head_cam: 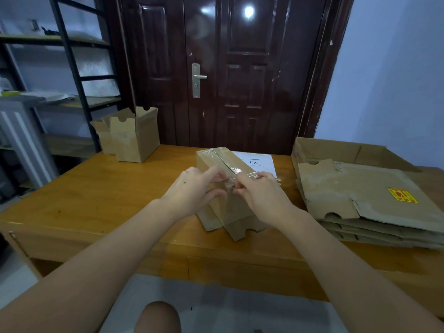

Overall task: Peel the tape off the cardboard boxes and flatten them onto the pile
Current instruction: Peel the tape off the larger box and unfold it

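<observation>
While my left hand [192, 188] steadies the taped box [225, 179], my right hand [260, 193] pinches its clear tape [236, 170].
Right of that box lies the flattened pile [365, 203]; the open boxes [131, 135], far left, seem empty.

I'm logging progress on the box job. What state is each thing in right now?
Taped box: on its side, seam taped, near flaps open.
Tape: partly peeled, crinkled.
Left hand: grips the box.
Right hand: pinches the tape.
Open boxes: upright, flaps up.
Pile: flattened, stacked.
Door: closed.
</observation>
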